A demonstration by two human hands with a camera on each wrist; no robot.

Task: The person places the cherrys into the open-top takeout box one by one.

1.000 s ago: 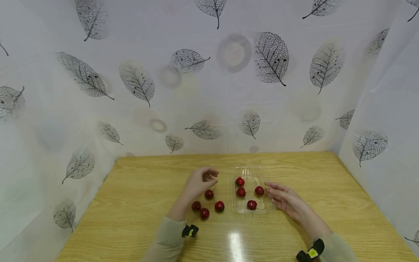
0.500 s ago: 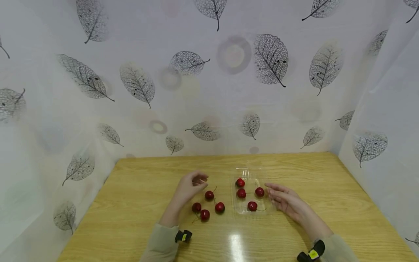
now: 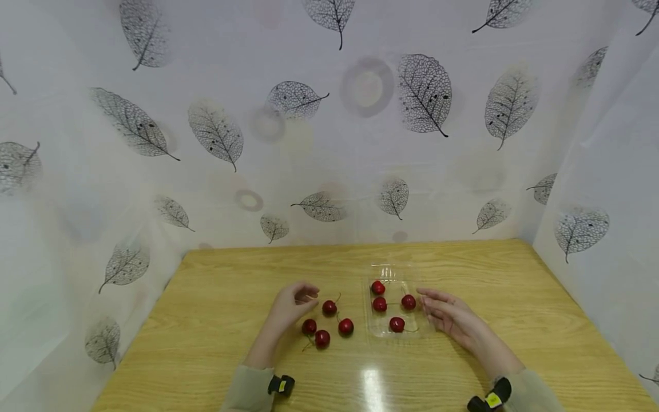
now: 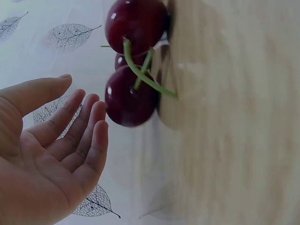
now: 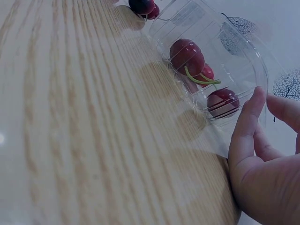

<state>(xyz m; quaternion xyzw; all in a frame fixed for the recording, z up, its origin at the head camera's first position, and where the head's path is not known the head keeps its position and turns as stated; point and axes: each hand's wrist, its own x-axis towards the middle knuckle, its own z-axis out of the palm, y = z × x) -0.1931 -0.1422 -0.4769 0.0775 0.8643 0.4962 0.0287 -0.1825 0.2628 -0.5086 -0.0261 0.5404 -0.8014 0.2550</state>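
In the head view, my left hand (image 3: 292,305) hovers at the left of several loose dark red cherries, the nearest being a cherry (image 3: 329,308) with an upright stem. Its fingers are loosely bent and nothing lies between them. The left wrist view shows that palm (image 4: 51,164) beside a cherry (image 4: 131,96) with a green stem. A clear plastic box (image 3: 372,326) stands right of the loose fruit, with several cherries inside, among them one cherry (image 3: 396,324) near its front. My right hand (image 5: 267,173) rests its nearly straight fingertips at the box's right side.
The wooden table (image 3: 231,274) carries the box and fruit. Behind it hangs a white leaf-print cloth (image 3: 355,154), which also runs down both sides. Each wrist wears a black strap with a small camera (image 3: 281,385).
My left hand has drawn back leftward and toward me, away from the box and beside the loose cherries. My right hand and the box stay where they were.
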